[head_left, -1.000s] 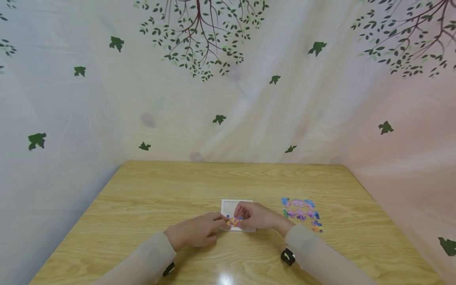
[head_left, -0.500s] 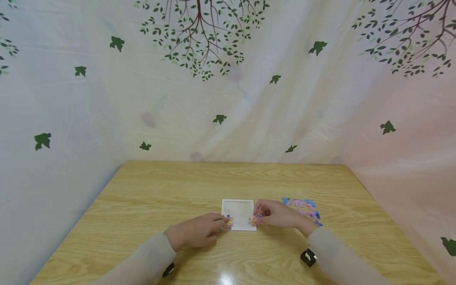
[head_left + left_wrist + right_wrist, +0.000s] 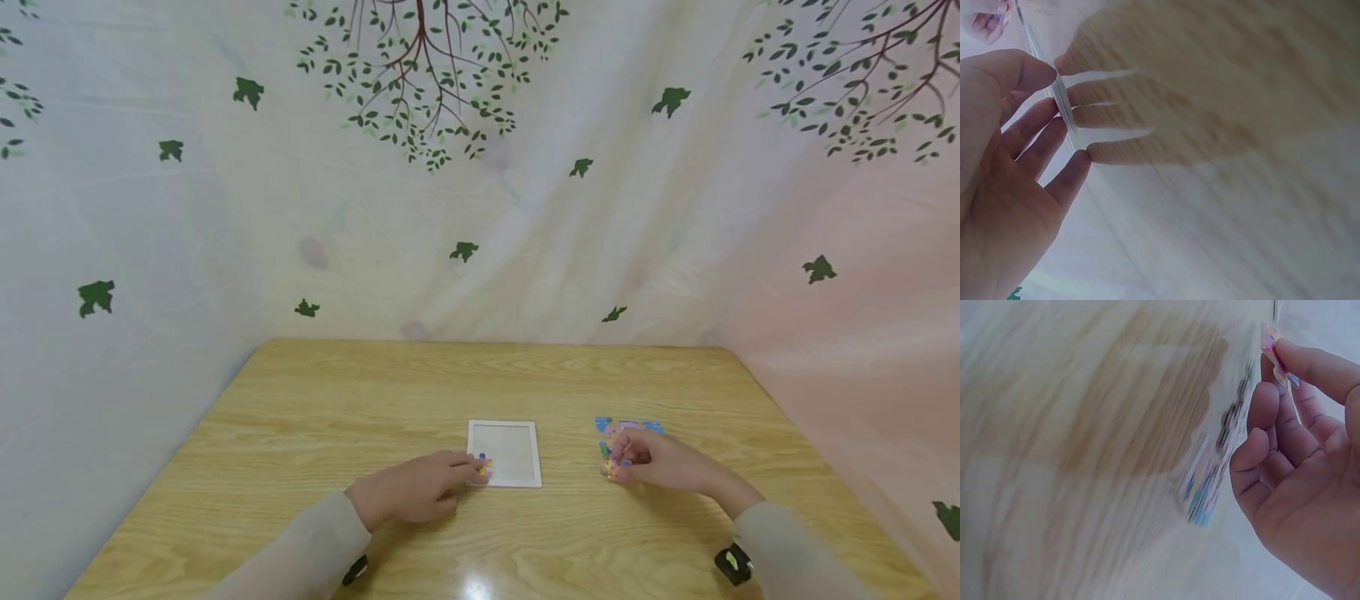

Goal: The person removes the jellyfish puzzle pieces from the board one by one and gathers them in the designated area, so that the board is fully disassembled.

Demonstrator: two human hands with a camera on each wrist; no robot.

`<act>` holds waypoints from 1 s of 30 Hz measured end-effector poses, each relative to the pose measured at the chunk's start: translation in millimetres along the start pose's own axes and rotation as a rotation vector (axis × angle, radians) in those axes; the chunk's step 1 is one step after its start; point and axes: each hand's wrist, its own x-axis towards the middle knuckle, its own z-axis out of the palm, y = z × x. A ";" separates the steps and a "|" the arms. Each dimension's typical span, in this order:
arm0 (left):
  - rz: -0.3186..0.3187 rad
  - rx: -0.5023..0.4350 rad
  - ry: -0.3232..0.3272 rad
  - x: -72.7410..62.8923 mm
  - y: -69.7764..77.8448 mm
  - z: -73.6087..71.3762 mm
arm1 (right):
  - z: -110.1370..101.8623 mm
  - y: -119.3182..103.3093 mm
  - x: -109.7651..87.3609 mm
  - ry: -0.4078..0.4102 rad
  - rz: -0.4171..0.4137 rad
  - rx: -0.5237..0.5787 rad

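A white puzzle tray [image 3: 537,467] lies in the middle of the table. My left hand [image 3: 420,486] rests at its lower left corner, index finger and thumb on a small yellow-pink puzzle piece [image 3: 487,469] there. In the left wrist view the fingertips [image 3: 1080,157] touch the tray's edge, fairly straight. My right hand [image 3: 667,461] is off to the right and pinches a pink-yellow puzzle piece [image 3: 1272,345] between thumb and finger. Beneath and behind that hand lie several blue and pink puzzle pieces [image 3: 651,427], partly hidden by it.
The wooden table [image 3: 360,383] carries the tray and the pieces. A patterned cloth [image 3: 375,275] hangs behind the table and along both sides. Black wrist cameras [image 3: 732,564] sit at the sleeves.
My right hand has lifted a puzzle piece away from the tray and carried it right, to the other pieces. My left hand has stayed at the tray's corner.
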 end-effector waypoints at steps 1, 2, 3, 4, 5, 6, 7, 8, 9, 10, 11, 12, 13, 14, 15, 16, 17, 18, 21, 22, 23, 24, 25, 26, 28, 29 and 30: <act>-0.001 -0.002 0.000 0.1 0.2 -0.1 | -2.3 2.1 -4.0 -0.001 0.019 0.005; -0.002 -0.004 -0.001 0.1 0.4 0.1 | -4.5 3.9 -7.8 -0.002 0.033 0.008; -0.002 -0.006 -0.001 0.1 0.6 0.2 | -6.3 5.3 -11.2 -0.004 0.044 0.014; -0.002 -0.008 -0.002 0.1 0.7 0.3 | -7.9 6.8 -14.1 -0.008 0.046 0.017; -0.004 -0.009 -0.003 0.0 0.8 0.4 | -9.0 8.2 -16.5 -0.010 0.046 0.014; -0.006 -0.009 -0.003 0.1 0.8 0.5 | -10.0 9.1 -18.6 -0.011 0.051 0.015; -0.009 -0.012 -0.005 0.0 0.8 0.6 | -10.8 10.0 -20.2 -0.013 0.047 0.017; -0.014 -0.015 -0.008 0.0 0.7 0.6 | -11.2 10.4 -21.4 -0.013 0.046 0.016; -0.020 -0.018 -0.010 -0.1 0.7 0.6 | -11.3 10.3 -22.1 -0.009 0.043 0.011; -0.028 -0.022 -0.014 -0.1 0.6 0.6 | -11.4 10.4 -22.5 -0.006 0.042 0.003; -0.034 -0.025 -0.016 -0.1 0.5 0.7 | -11.4 10.3 -22.7 -0.002 0.042 -0.004; -0.039 -0.028 -0.019 0.0 0.4 0.8 | -11.5 10.0 -22.8 0.001 0.040 -0.012; -0.045 -0.033 -0.021 0.0 0.4 0.8 | -11.5 9.9 -22.6 0.005 0.038 -0.022; -0.048 -0.037 -0.022 0.1 0.4 0.8 | -11.4 9.7 -22.3 0.009 0.039 -0.032; -0.049 -0.040 -0.023 0.2 0.3 0.9 | -11.4 9.8 -22.1 0.012 0.038 -0.040; -0.050 -0.042 -0.024 0.2 0.4 0.9 | -11.5 10.0 -21.9 0.013 0.039 -0.047; -0.050 -0.044 -0.024 0.2 0.4 0.9 | -11.5 10.0 -21.8 0.016 0.040 -0.052; -0.049 -0.045 -0.024 0.3 0.4 1.0 | -11.4 10.2 -21.8 0.019 0.038 -0.060; -0.037 -0.045 -0.020 0.3 0.2 1.5 | -10.9 11.1 -22.0 0.028 0.038 -0.078; -0.033 -0.043 -0.018 0.3 0.0 1.8 | -10.7 11.1 -22.3 0.029 0.040 -0.080; -0.029 -0.041 -0.016 0.3 -0.2 2.2 | -10.7 11.4 -22.5 0.029 0.041 -0.083; -0.024 -0.038 -0.015 0.3 -0.6 2.5 | -10.7 12.0 -22.7 0.028 0.041 -0.085; -0.021 -0.037 -0.012 0.3 -0.8 2.8 | -10.8 12.4 -22.8 0.024 0.042 -0.084; -0.016 -0.035 -0.010 0.1 -1.1 3.2 | -10.8 12.8 -22.8 0.020 0.044 -0.083; -0.005 -0.032 -0.004 -0.3 -1.7 4.1 | -11.0 13.7 -22.6 0.016 0.042 -0.082; 0.003 -0.030 0.001 -0.5 -1.9 4.6 | -11.1 14.3 -22.4 0.016 0.037 -0.084; 0.011 -0.027 0.007 -0.8 -2.0 5.1 | -11.1 14.9 -22.2 0.016 0.032 -0.086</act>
